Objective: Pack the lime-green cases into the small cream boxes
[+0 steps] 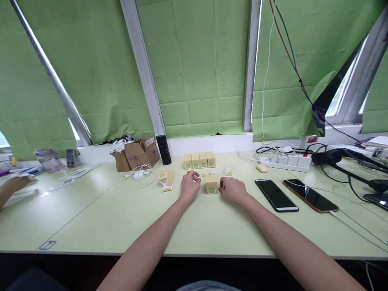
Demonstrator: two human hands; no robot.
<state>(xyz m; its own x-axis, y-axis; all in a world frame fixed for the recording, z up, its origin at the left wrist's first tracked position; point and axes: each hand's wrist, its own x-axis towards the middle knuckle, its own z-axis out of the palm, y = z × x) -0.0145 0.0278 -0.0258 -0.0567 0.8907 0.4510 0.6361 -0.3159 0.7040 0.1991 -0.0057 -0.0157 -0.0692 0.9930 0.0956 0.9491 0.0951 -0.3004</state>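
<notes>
A small tan cardboard box [211,185] with a green label stands upright on the table between my hands. To its left, my left hand [190,187] has loosely bent fingers, spread a little, with a gap to the box. My right hand [234,189] is curled close against the box's right side; whatever its fingers hold, if anything, is hidden. Behind stands a row of several like boxes [199,160]. An opened, tilted carton [166,180] lies left of my left hand. Beyond my right hand is a small clear round container [228,170] with something yellow inside.
Two phones [276,195] lie at the right, near a power strip [285,163] and a black headset [342,159] with cables. At the back left are a brown cardboard box [142,154], a black cylinder [164,149] and a white cable. Another person's hand [16,184] shows far left.
</notes>
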